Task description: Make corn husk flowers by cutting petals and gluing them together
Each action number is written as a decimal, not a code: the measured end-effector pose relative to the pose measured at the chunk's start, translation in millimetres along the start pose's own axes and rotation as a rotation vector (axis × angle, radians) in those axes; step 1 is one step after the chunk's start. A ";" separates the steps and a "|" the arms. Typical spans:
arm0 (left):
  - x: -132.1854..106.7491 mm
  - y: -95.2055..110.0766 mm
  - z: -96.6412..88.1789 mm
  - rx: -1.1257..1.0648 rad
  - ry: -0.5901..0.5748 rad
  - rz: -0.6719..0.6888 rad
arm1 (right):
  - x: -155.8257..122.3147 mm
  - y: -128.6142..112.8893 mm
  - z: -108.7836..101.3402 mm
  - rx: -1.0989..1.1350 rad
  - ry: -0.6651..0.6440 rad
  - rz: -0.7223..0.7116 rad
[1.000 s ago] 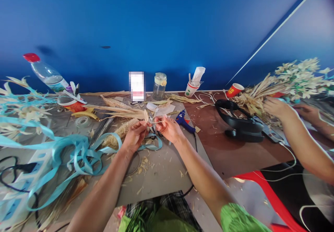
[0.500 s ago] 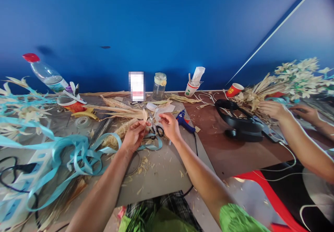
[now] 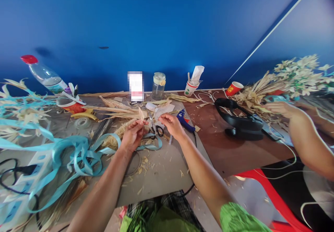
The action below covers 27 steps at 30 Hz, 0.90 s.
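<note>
My left hand (image 3: 133, 134) is closed in a pinch on a small pale husk petal (image 3: 141, 114) with a thin stem, held just above the grey table (image 3: 161, 169). My right hand (image 3: 171, 125) hovers a short way to its right with fingers loosely apart and nothing visible in them. Its fingertips are over black-handled scissors (image 3: 157, 130). A blue glue gun (image 3: 184, 121) lies just right of that hand. Dried corn husks (image 3: 117, 111) lie behind both hands.
Light blue ribbon (image 3: 74, 152) piles up at left beside a tilted bottle (image 3: 44, 74) and a tape roll (image 3: 81, 122). A glass jar (image 3: 158, 85), cups (image 3: 191, 87) and a black headset (image 3: 241, 123) stand further back. A co-worker's hand (image 3: 280, 108) handles husk flowers (image 3: 300, 72) at right.
My right hand let go of the thin strip both hands held and moved right and back over the scissors. My left hand kept the petal. The co-worker's hands shifted slightly.
</note>
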<state>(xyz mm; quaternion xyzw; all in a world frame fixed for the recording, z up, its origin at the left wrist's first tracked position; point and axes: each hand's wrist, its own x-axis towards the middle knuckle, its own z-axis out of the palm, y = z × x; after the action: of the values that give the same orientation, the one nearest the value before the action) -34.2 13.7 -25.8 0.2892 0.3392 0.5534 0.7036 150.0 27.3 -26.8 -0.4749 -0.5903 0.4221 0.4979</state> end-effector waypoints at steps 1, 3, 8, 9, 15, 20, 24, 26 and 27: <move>-0.2 0.1 0.4 0.007 -0.001 -0.001 | -0.6 -1.8 0.5 0.023 0.006 -0.002; -0.7 -0.1 1.2 0.019 -0.003 0.000 | -1.8 -4.6 3.1 0.055 0.030 -0.025; -1.3 -2.6 1.9 0.011 -0.040 -0.013 | -5.0 -8.1 15.0 0.468 0.005 0.154; -1.3 -3.0 1.8 0.014 -0.052 -0.021 | -5.8 -8.6 16.8 0.584 -0.027 0.202; -0.4 -4.2 -0.5 0.013 -0.041 -0.022 | -6.7 -8.5 16.0 0.947 -0.059 0.276; -0.6 -5.5 -0.9 0.016 -0.065 -0.040 | -3.5 -11.2 12.0 0.937 0.008 0.298; -0.9 -4.2 0.5 0.018 -0.033 -0.033 | -2.5 -8.0 15.2 0.755 0.106 0.245; -0.9 -3.7 1.0 0.026 -0.033 -0.028 | -2.7 -2.2 17.7 0.523 0.158 0.213; -0.7 -3.7 0.8 0.031 -0.036 -0.025 | -3.0 1.0 18.7 0.383 0.184 0.180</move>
<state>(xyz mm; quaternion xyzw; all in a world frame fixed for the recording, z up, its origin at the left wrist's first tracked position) -31.4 12.1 -28.1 0.3057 0.3387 0.5338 0.7120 131.9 24.1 -31.1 -0.4589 -0.4068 0.5239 0.5912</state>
